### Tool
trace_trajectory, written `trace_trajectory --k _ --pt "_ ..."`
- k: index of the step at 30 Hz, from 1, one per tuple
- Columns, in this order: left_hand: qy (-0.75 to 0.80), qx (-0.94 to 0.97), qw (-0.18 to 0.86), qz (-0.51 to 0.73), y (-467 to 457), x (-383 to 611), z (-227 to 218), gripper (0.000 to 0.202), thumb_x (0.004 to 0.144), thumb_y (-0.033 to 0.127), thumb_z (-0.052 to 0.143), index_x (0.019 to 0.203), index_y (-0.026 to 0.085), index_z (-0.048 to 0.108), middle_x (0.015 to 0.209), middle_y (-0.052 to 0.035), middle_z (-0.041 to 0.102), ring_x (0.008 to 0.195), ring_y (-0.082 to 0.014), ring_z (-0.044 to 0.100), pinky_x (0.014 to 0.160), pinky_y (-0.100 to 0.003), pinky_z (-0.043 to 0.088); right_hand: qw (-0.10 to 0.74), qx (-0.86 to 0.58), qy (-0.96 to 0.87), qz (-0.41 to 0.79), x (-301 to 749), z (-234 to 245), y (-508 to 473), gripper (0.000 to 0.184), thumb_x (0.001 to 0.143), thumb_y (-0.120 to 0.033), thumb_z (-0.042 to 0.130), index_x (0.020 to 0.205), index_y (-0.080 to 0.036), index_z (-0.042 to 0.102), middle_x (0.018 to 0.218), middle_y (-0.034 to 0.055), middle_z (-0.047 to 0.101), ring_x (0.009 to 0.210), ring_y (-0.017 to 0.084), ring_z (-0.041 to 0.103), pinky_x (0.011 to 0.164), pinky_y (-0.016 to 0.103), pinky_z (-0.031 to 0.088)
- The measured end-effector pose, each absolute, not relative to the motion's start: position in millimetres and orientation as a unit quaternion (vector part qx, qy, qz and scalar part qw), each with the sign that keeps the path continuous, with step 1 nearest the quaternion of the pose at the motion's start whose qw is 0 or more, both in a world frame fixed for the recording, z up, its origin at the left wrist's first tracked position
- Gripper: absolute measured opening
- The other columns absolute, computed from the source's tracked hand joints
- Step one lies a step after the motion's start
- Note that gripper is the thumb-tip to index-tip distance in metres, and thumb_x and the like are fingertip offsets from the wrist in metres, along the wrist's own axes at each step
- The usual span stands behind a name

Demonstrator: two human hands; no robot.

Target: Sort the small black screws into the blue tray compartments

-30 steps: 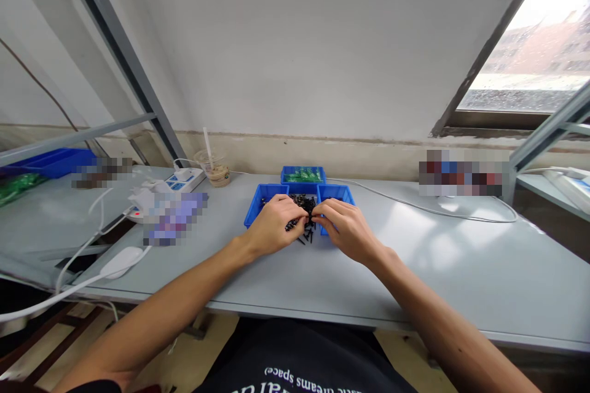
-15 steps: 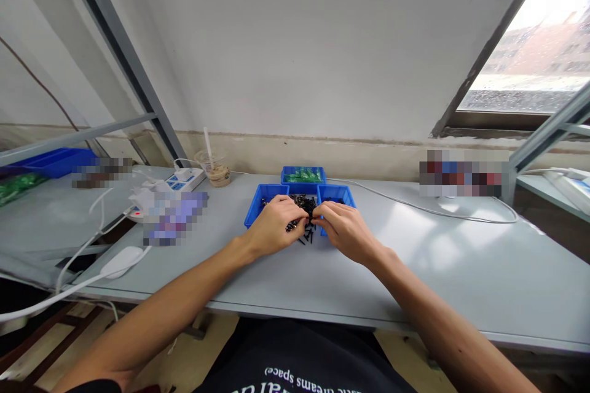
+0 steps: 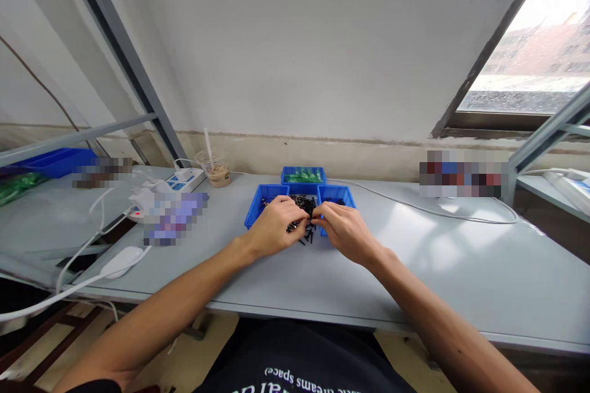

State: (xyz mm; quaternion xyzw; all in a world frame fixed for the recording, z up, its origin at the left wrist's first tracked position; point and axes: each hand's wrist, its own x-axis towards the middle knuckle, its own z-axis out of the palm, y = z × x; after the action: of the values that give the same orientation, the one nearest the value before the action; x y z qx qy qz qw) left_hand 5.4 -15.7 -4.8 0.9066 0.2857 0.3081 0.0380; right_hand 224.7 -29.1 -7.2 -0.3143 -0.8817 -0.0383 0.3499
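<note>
My left hand [image 3: 273,225] and my right hand [image 3: 345,230] meet fingertip to fingertip over a heap of small black parts [image 3: 305,202] on the grey table [image 3: 295,270]. Both hands are closed in a pinch on small black pieces that are too tiny to name. A few loose black parts [image 3: 308,236] lie on the table between my hands. Behind my hands stand a left blue bin [image 3: 258,200] and a right blue bin [image 3: 338,193]. Further back is a third blue bin [image 3: 303,174] holding green parts.
A plastic cup with a straw [image 3: 214,169] and a white power strip [image 3: 183,180] stand at the back left. White cables and a white mouse [image 3: 121,260] lie at the left. A thin white cable [image 3: 415,205] runs off to the right. A window is at the upper right.
My hands have barely moved; the fingertips have shifted slightly against each other over the black parts.
</note>
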Motion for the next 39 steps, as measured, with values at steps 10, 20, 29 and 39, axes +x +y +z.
trace_trajectory --k 10,20,29,39 --pt "0.286 0.907 0.038 0.307 -15.6 4.8 -4.6 0.018 0.099 0.022 0.052 0.097 0.020 0.070 0.090 -0.0019 0.075 0.087 -0.0178 0.066 0.097 -0.039 0.043 0.352 -0.296 -0.887 -0.028 226.0 -8.0 -29.1 0.020 0.109 -0.025 0.042 0.099 -0.020 0.059 0.085 0.0030 0.067 0.073 0.015 0.058 0.067 0.027 0.039" --pt "0.282 0.907 0.038 0.310 -16.2 5.5 -4.3 0.018 0.099 0.021 0.052 0.093 0.019 0.069 0.088 -0.0014 0.074 0.085 -0.0173 0.065 0.096 -0.039 0.043 0.345 -0.305 -0.887 -0.024 226.3 -7.7 -29.1 0.013 0.107 -0.029 0.049 0.102 -0.020 0.058 0.088 0.0032 0.067 0.075 0.015 0.058 0.069 0.027 0.039" --pt "0.279 0.908 0.044 0.310 -16.8 6.3 -3.4 0.018 0.098 0.021 0.052 0.092 0.019 0.069 0.086 -0.0012 0.073 0.083 -0.0171 0.064 0.096 -0.038 0.043 0.343 -0.313 -0.885 -0.018 226.1 -8.8 -28.7 0.016 0.107 -0.028 0.049 0.097 -0.020 0.059 0.088 0.0040 0.067 0.076 0.016 0.059 0.071 0.027 0.040" --pt "0.273 0.910 0.047 0.307 -16.5 6.5 -4.6 0.018 0.099 0.021 0.052 0.091 0.019 0.068 0.084 -0.0009 0.071 0.083 -0.0166 0.064 0.096 -0.037 0.043 0.341 -0.303 -0.889 -0.022 226.1 -9.2 -28.5 0.017 0.107 -0.028 0.048 0.097 -0.020 0.059 0.089 0.0039 0.066 0.076 0.016 0.058 0.070 0.028 0.041"
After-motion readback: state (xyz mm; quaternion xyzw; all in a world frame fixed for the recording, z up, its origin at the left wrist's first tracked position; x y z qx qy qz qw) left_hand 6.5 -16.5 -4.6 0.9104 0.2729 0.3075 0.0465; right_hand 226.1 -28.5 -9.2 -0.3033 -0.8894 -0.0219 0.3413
